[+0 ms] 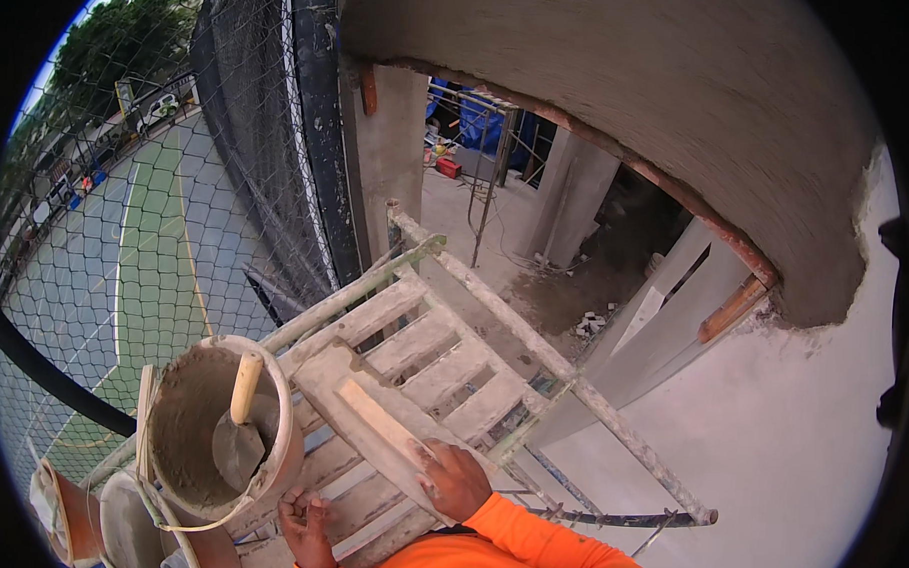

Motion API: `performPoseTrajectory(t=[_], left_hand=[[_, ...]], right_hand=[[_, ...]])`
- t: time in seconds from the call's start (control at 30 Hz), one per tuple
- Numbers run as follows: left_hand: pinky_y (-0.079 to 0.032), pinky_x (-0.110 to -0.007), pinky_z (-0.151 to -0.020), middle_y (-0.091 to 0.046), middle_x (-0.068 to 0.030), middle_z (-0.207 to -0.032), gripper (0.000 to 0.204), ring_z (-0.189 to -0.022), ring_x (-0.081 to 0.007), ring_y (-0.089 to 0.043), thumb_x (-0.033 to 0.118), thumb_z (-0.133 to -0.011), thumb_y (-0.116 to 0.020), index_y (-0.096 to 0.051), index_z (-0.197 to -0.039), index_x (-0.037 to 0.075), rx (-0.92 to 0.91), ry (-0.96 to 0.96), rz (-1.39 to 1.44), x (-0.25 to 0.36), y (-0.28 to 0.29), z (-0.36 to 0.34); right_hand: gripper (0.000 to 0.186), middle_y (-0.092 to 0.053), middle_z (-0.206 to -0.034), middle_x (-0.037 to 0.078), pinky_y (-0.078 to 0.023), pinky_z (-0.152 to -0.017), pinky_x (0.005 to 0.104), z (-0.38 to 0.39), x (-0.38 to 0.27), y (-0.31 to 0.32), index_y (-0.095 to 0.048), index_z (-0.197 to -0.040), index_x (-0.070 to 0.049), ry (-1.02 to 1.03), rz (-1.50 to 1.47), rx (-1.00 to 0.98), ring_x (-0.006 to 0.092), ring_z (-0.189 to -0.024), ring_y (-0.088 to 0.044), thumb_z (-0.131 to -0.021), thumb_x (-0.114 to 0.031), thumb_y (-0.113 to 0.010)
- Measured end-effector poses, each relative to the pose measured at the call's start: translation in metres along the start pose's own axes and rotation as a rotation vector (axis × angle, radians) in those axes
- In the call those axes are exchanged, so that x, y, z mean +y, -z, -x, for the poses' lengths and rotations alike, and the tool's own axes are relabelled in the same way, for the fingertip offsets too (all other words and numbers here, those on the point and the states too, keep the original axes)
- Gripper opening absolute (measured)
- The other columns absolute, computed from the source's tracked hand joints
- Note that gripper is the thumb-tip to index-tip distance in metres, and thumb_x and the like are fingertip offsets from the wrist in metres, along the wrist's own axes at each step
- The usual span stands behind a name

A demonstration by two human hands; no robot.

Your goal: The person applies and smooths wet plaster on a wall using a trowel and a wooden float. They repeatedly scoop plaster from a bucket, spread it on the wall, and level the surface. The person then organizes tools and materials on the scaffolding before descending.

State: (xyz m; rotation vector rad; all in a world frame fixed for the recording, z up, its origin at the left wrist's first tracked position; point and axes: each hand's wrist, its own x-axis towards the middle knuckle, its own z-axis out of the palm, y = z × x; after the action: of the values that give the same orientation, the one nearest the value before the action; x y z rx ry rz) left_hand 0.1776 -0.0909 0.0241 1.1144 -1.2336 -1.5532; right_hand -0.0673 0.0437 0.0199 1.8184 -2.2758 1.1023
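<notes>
On slatted scaffolding [480, 403]; gripping a wooden-handled float [378, 412] in right hand [458, 482]; holding left hand [308, 529] half-open near a bucket [288, 423].

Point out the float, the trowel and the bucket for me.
Float [384, 420], head view: middle of its wooden handle.
Trowel [237, 441], head view: upper part of its blade.
Bucket [283, 403], head view: right side of its rim.

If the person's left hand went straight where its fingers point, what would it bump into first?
Probably the bucket, on its right side. The left hand points up the picture and slightly left, towards it, though depth is hard to judge.
</notes>
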Motion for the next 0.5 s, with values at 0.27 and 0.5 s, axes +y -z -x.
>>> performPoseTrajectory(t=[0.27, 0.5], left_hand=[[-0.054, -0.035, -0.079, -0.067, -0.0069, -0.116, 0.043, -0.102, -0.0208, -0.067, 0.03, -0.1, -0.076, -0.059, -0.134, 0.011, 0.089, 0.084, 0.053, -0.005, 0.017, -0.014], [-0.06, -0.048, -0.086, -0.071, -0.0183, -0.121, 0.034, -0.111, -0.0317, -0.07, 0.012, -0.101, -0.073, -0.058, -0.132, 0.007, -0.001, 0.15, 0.124, -0.01, -0.03, 0.01]], right_hand=[[0.074, -0.051, -0.148, 0.023, -0.047, -0.108, 0.0498, 0.008, 0.013, -0.012, -0.045, -0.163, -0.008, -0.035, -0.079, -0.118, 0.041, -0.126, -0.057, -0.094, -0.015, -0.072], [0.075, -0.049, -0.15, 0.025, -0.045, -0.114, 0.0492, 0.016, 0.025, -0.018, -0.044, -0.162, -0.006, 0.0, -0.089, -0.156, 0.0406, -0.134, -0.052, -0.093, -0.016, -0.072]])
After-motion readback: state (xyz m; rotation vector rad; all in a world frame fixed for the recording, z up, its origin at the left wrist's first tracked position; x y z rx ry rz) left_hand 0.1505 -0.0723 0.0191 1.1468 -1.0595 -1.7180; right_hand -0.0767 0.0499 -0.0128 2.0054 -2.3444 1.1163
